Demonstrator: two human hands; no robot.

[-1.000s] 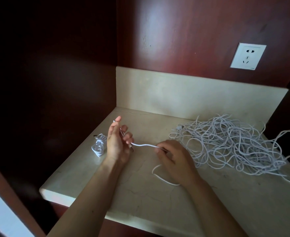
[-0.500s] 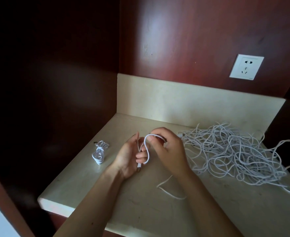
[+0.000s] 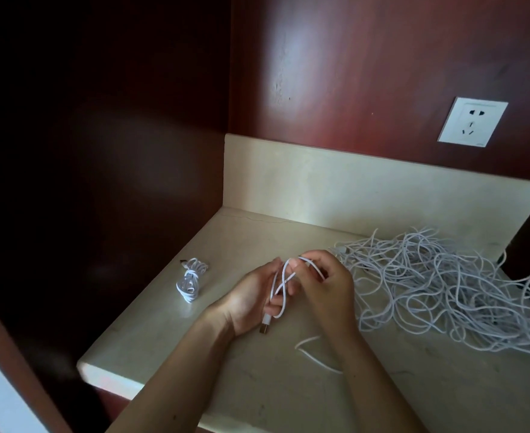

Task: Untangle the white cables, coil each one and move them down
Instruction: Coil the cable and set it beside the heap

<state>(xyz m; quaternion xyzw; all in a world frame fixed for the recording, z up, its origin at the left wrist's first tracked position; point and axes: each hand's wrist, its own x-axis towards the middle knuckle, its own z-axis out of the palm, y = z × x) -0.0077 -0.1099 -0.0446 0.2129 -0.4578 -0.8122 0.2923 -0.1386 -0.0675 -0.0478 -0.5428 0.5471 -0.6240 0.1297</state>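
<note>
A white cable [image 3: 284, 289], its USB plug [image 3: 265, 326] hanging low, loops above the stone counter [image 3: 257, 385] in the left hand [image 3: 251, 298], whose fingers curl round it, while the right hand [image 3: 326, 289] pinches its top, with the tangled cable pile [image 3: 445, 285] just to the right and a coiled bundle [image 3: 190, 281] to the left.

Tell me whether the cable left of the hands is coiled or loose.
Coiled: the cable lies in a tight bundle, wrapped round its middle.

White tangled cables [image 3: 438, 282], white coiled cable [image 3: 189, 280], cream marbled countertop [image 3: 251, 379], dark red-brown wood panels [image 3: 351, 73], white wall socket [image 3: 472, 121]
</note>
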